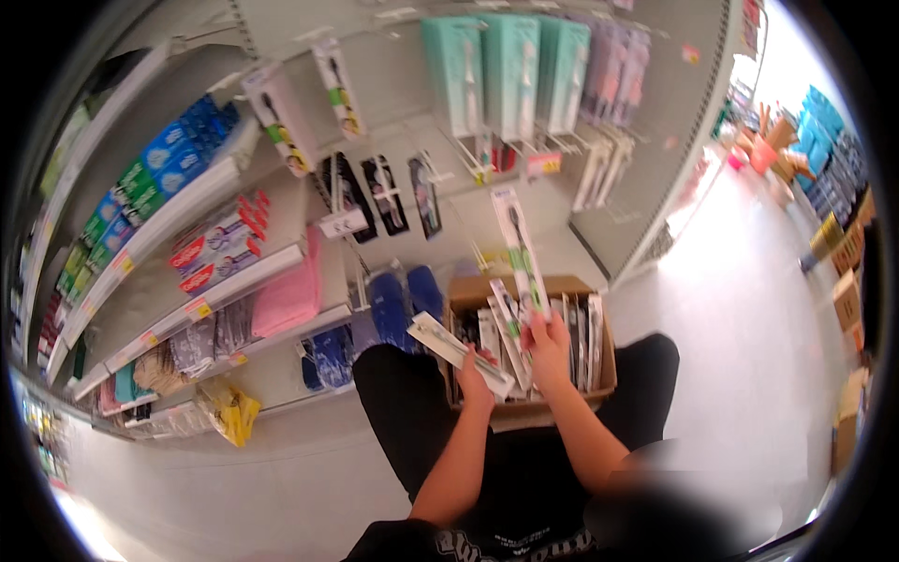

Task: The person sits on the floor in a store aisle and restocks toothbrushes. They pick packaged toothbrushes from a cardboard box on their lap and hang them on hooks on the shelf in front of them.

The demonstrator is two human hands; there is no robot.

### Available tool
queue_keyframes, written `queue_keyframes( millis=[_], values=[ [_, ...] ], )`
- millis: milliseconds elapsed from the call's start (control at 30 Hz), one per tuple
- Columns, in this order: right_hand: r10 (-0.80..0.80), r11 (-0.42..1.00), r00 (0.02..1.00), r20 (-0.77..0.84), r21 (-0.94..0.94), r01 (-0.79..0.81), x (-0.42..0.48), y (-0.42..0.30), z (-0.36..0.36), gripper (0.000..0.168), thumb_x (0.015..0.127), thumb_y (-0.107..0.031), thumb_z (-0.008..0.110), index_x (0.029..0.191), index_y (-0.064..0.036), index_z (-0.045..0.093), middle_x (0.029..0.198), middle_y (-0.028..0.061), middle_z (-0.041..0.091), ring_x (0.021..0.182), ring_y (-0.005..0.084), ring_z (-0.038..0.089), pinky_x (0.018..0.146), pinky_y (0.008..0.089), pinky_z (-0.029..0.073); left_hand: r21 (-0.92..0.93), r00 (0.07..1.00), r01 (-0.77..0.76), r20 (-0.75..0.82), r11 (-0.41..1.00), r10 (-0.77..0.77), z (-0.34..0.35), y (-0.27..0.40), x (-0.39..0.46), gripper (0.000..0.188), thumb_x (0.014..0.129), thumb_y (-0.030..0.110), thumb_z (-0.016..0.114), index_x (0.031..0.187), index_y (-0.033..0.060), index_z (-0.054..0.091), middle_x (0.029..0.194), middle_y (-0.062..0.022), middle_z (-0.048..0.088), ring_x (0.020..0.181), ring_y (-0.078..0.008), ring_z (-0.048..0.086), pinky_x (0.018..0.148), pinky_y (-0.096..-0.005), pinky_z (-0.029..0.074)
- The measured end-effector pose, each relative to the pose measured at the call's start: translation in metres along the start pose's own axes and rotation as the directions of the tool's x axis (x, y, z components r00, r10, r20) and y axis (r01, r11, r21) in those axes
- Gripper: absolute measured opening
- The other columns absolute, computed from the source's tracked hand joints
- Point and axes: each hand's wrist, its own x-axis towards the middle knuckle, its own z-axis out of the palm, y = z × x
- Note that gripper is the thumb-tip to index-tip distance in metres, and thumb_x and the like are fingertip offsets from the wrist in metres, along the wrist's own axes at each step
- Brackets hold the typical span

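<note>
Between my knees stands an open cardboard box (609,362) packed with toothbrushes in narrow packs. My right hand (550,348) grips the lower end of a packaged toothbrush (518,246), green, white and black, held upright above the box. In my left hand (477,376) are one or more pale packs (446,338), back side up, tilted over the box's left part; how many cannot be told. Another toothbrush pack (507,319) leans out of the box between my hands. Matching toothbrush packs (281,126) hang on a hook at the upper left of the rack.
Mint-green toothbrush packs (520,77) and purple ones (617,74) hang higher up. Black packs (385,193) hang behind a price tag (344,223). Shelves on the left carry Colgate boxes (218,242), a pink towel (288,295) and blue slippers (388,305). A yellow bag (235,414) lies below.
</note>
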Motion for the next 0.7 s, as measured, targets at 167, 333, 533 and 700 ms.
queue_keyframes(
  millis=[167,333,533,700],
  values=[
    [-0.185,0.982,0.967,0.173,0.075,0.174,-0.014,-0.043,0.02,0.02,0.1,-0.023,0.049,0.101,-0.002,0.053,0.072,0.0037,0.056,0.057,0.008,0.049,0.051,0.0229,0.039,0.102,0.997,0.068,0.025,0.992,-0.071,0.007,-0.011,-0.005,0.022,0.092,0.021,0.059,0.105,0.004,0.052,0.08,-0.0109,0.06,0.064,-0.0209,0.057,0.059,-0.0334,0.05],
    [-0.193,0.975,0.937,0.29,0.162,0.15,0.01,-0.116,0.09,0.021,0.099,-0.024,0.051,0.1,-0.003,0.053,0.074,0.0036,0.057,0.057,0.0089,0.05,0.051,0.0232,0.039,0.116,0.998,0.049,0.025,0.992,-0.052,0.004,-0.004,-0.005,0.022,0.091,0.018,0.058,0.106,0.0039,0.051,0.08,-0.0114,0.06,0.065,-0.0208,0.057,0.06,-0.0338,0.05],
    [-0.153,0.971,0.906,0.394,0.233,0.063,0.042,-0.146,0.154,0.022,0.099,-0.026,0.051,0.098,-0.004,0.053,0.075,0.0033,0.057,0.057,0.0096,0.05,0.051,0.0238,0.039,0.062,0.997,0.068,0.029,0.996,-0.07,-0.002,-0.006,0.004,0.022,0.091,0.018,0.056,0.107,0.0036,0.051,0.082,-0.0123,0.061,0.063,-0.0229,0.058,0.06,-0.0357,0.05],
    [-0.153,0.967,0.897,0.416,0.25,0.049,0.05,-0.149,0.19,0.022,0.098,-0.025,0.053,0.103,-0.004,0.055,0.076,0.0031,0.059,0.058,0.0084,0.053,0.05,0.0235,0.04,0.018,0.994,0.103,0.028,0.995,-0.103,-0.007,-0.015,0.011,0.021,0.091,0.017,0.056,0.107,0.0037,0.051,0.082,-0.0127,0.061,0.062,-0.0227,0.058,0.061,-0.0358,0.051]
  ],
)
